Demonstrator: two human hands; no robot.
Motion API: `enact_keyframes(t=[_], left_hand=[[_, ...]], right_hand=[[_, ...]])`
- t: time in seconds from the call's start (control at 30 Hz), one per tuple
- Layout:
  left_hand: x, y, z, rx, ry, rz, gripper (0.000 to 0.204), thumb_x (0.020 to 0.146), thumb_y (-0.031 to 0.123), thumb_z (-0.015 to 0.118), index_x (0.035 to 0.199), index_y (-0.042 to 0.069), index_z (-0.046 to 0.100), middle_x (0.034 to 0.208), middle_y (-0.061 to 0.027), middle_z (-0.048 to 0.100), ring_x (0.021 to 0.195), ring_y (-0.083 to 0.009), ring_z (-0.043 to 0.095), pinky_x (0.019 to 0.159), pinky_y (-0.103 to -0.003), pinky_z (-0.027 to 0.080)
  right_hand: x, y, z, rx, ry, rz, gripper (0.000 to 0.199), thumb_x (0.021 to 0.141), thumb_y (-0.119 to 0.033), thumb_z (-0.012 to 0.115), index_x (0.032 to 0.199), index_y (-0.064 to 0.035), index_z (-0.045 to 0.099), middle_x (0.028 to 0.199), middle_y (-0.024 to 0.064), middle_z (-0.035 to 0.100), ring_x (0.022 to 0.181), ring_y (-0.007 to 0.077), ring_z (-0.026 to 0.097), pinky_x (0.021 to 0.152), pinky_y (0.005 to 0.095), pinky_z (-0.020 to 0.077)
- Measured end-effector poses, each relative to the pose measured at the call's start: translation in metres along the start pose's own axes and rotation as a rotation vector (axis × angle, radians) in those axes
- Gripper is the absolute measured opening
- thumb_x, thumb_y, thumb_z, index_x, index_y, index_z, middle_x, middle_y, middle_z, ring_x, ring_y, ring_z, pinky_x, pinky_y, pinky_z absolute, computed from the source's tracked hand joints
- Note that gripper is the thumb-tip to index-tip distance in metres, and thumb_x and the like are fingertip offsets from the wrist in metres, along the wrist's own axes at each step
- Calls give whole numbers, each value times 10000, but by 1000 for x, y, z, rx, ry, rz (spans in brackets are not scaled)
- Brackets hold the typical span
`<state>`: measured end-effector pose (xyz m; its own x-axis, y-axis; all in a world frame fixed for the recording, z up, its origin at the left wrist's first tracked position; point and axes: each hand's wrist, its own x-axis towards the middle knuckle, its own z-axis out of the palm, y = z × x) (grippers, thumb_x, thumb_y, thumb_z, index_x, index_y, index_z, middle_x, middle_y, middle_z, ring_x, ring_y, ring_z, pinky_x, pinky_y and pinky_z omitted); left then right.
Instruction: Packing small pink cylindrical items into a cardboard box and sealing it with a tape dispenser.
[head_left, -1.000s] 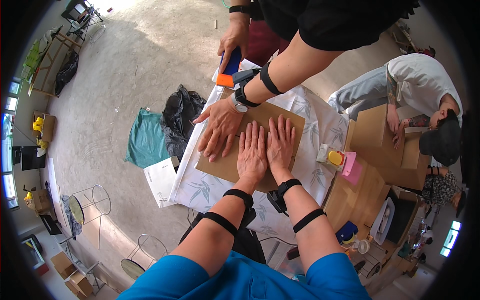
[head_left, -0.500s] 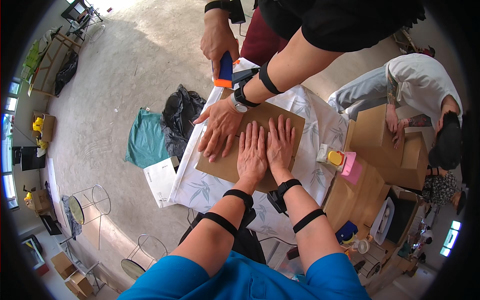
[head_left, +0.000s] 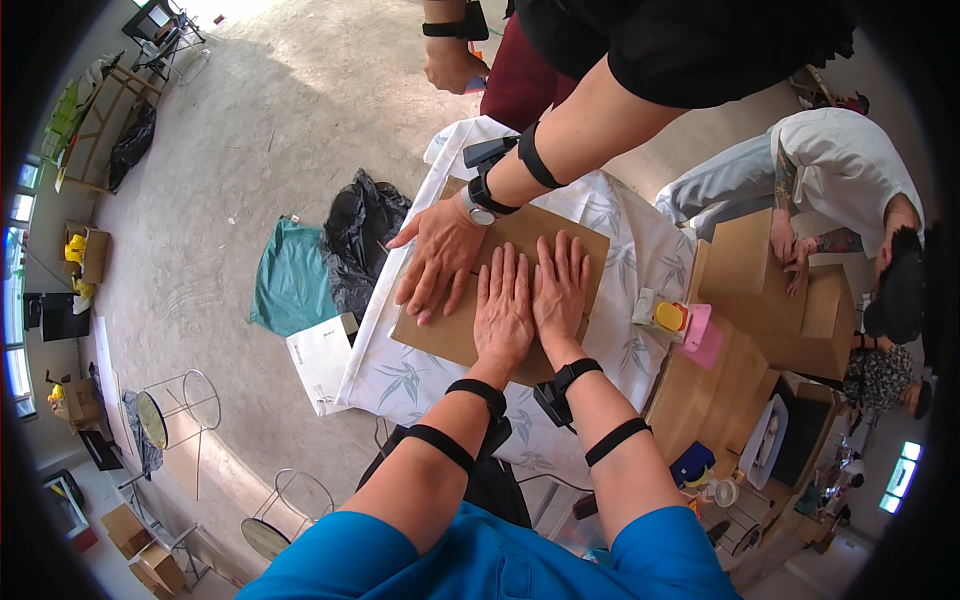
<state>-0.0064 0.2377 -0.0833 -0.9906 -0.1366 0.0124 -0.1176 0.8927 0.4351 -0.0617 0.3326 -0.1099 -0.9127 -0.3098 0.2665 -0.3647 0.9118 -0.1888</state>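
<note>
Patterned cloth (head_left: 400, 380) underneath; left hand (head_left: 503, 315) and right hand (head_left: 560, 295) flat, unclenched, on cardboard (head_left: 525, 225); co-worker's hand (head_left: 443, 248) at 10 o'clock. Uneven pushing could skid it.

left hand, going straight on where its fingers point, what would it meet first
Sliding over the cardboard, the left hand would probably meet the co-worker's wrist first, though depth is unclear.
</note>
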Motion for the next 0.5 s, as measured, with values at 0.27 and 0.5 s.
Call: enact_keyframes(t=[0.27,0.5], left_hand=[[0,1,-1,-6,-2,-7,573,976,239,348,1507,35,275,1608,-142,178,1507,-245,94,1231,-405,54],[0,1,0,-14,-8,-9,575,980,250,369,1509,44,276,1608,-147,176,1508,-246,82,1230,-406,43]], right_hand=[[0,-1,-1,-1,4,0,485,963,-228,514,1440,-176,447,1540,126,356,1424,351,309,1169,497,223],[1,-1,-2,-14,3,-3,489,966,-232,510,1446,-177,433,1537,123,360,1419,347,316,1168,495,222]])
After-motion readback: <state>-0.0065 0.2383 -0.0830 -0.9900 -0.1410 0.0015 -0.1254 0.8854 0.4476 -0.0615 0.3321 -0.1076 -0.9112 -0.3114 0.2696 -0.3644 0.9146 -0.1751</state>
